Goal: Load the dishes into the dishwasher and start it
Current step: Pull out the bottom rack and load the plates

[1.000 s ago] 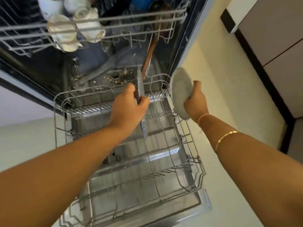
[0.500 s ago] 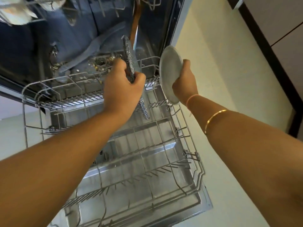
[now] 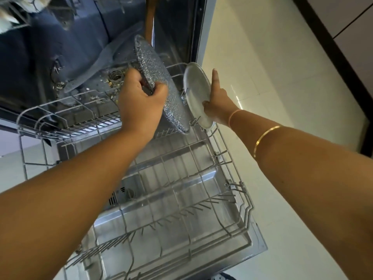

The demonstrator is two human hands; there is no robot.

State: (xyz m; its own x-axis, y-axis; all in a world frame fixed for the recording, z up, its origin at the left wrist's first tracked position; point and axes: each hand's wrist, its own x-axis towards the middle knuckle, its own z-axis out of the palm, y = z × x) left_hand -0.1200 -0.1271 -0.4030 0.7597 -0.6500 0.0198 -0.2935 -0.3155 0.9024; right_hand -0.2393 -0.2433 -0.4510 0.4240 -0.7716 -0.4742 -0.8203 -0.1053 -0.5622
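Left hand (image 3: 141, 106) clenched around the rim of a speckled grey dish (image 3: 159, 85), thumb on the near face, fingers wrapped behind. Dish held on edge and tilted, upper edge leaning toward the dishwasher tub (image 3: 60, 47), lower edge down among the tines at the far right corner of the lower rack (image 3: 228, 158); whether it bears on the wire cannot be told. Right hand (image 3: 218, 106) grasps a smaller pale plate (image 3: 196, 91), thumb pressed on its front face low down, index finger stretched straight up behind the rim. Pale plate also on edge, just beside the speckled dish on its right, at the rack's right side wall; lower rim looks level with the top wire, contact unclear. The 2 pieces stand close, faces roughly parallel, a narrow gap between them. Right wrist carries a thin pink thread (image 3: 234, 116); farther up the forearm, 1 gold bangle (image 3: 264, 138). Lower rack is pulled out over the open door (image 3: 256, 245), tine rows in its near part bare. Inside the tub, a spray arm (image 3: 96, 71) crosses the floor, food scraps scattered around the filter (image 3: 116, 76). A brown wooden handle (image 3: 149, 19) hangs down from above at the back. White crockery (image 3: 8, 19) shows blurred at top left. Pale floor tiles (image 3: 262, 67) to the right, a dark skirting strip (image 3: 331, 47) beyond.
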